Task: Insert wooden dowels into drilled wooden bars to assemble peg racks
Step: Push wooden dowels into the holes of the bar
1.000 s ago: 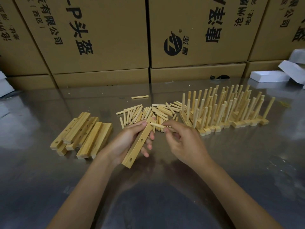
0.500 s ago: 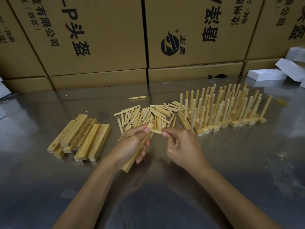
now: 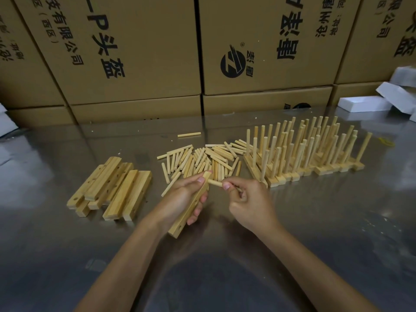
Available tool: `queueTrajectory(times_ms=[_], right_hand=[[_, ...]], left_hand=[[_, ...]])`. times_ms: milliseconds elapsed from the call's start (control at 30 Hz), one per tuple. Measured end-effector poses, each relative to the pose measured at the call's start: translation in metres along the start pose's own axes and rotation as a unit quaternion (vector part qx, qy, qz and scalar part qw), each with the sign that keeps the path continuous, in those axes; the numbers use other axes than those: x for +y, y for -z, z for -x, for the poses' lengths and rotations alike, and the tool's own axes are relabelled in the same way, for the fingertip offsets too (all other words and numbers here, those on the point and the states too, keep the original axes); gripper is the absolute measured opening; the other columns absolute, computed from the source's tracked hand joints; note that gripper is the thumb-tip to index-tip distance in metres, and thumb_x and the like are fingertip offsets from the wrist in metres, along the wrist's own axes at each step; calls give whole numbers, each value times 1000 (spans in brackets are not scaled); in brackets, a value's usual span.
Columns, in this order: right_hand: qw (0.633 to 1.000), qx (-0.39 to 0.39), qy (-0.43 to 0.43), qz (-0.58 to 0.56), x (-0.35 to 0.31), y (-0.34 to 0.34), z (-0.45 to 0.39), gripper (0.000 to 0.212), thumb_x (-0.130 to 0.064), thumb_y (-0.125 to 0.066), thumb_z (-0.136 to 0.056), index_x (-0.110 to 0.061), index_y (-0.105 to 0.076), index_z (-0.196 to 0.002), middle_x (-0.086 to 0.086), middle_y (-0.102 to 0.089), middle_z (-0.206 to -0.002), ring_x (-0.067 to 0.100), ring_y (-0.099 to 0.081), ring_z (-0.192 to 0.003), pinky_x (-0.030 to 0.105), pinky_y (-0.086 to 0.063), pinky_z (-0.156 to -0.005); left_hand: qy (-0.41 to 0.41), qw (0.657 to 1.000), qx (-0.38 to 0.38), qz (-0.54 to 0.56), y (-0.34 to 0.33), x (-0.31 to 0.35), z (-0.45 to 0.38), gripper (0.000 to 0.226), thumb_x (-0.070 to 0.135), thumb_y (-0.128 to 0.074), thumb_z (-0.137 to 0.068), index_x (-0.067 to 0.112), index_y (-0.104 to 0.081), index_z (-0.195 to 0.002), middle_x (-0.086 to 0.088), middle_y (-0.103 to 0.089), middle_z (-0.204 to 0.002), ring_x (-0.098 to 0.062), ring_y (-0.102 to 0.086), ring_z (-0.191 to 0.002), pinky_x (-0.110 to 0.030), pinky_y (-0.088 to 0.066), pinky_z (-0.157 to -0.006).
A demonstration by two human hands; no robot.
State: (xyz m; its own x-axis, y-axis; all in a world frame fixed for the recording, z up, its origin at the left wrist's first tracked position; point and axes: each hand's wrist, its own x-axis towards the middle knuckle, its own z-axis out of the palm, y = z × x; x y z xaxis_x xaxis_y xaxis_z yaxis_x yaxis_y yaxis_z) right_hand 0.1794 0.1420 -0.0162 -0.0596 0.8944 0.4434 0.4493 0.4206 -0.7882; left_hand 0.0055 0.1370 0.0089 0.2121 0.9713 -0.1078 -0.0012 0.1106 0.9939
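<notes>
I see the left hand (image 3: pixel 180 199) gripping a bar (image 3: pixel 191 206) tilted above the table (image 3: pixel 315 233). Right hand (image 3: pixel 249 203) pinches a dowel (image 3: pixel 215 183), its tip at the bar's upper end. Loose dowels (image 3: pixel 202 159) lie just behind.

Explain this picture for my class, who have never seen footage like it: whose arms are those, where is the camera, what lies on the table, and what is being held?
No machine here: a person wears a camera on the head, looking down at their own two bare hands. The left hand grips a pale drilled wooden bar. The right hand pinches a short round wooden dowel, its tip at the bar's upper end. On the shiny grey metal table lie a stack of unfilled drilled bars at left, a loose pile of dowels in the middle, and finished peg racks with upright dowels at right. Brown printed cardboard boxes stand behind.
</notes>
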Motion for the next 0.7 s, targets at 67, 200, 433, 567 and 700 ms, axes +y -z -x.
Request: queueTrajectory(times_ms=[67, 200, 433, 567, 700], right_hand=[[1000, -2, -6, -1, 0, 0, 0, 18, -9, -60, -93, -21, -73, -86, -15, -47, -46, 7, -39, -41, 15, -23, -40], [999, -22, -25, -11, -4, 3, -7, 14, -16, -63, -94, -30, -67, -92, -13, -65, -69, 3, -55, -56, 14, -37, -50], [996, -64, 1, 65, -1, 3, -5, 52, -41, -63, -93, -36, -43, -141, -20, -63, -122, 0, -56, -114, 24, -44, -95], [950, -225, 62, 207, 6, -19, 0, 54, -41, -39, -103, -32, -24, -154, -14, -27, -160, 8, -13, -149, 42, -12, -118], [965, -144, 88, 199, 4, -20, -2, 23, -34, -50, -97, -27, -56, -118, -11, -55, -115, 9, -47, -111, 35, -43, -98]], left_hand=[[1, 1000, 0, -1, 0, 0, 0, 35, 22, -40, -107, 27, -57, -137, 0, -51, -64, -13, -43, -47, -23, -35, -35], [0, 1000, 13, -5, 1, 3, -4, 34, 23, -41, -107, 30, -57, -136, -2, -54, -65, -14, -48, -49, -25, -40, -37], [-12, 980, 189, 66, 43, 9, -9, 27, 28, -37, -108, 19, -60, -120, -2, -62, -70, -14, -54, -59, -27, -44, -45], [2, 967, 220, 129, 59, 3, -14, 27, 27, -35, -107, 14, -58, -114, -2, -59, -66, -14, -51, -54, -26, -41, -43], [3, 964, 228, 136, 64, 1, -17, 25, 26, -35, -107, 14, -56, -116, -2, -59, -66, -14, -51, -52, -25, -41, -42]])
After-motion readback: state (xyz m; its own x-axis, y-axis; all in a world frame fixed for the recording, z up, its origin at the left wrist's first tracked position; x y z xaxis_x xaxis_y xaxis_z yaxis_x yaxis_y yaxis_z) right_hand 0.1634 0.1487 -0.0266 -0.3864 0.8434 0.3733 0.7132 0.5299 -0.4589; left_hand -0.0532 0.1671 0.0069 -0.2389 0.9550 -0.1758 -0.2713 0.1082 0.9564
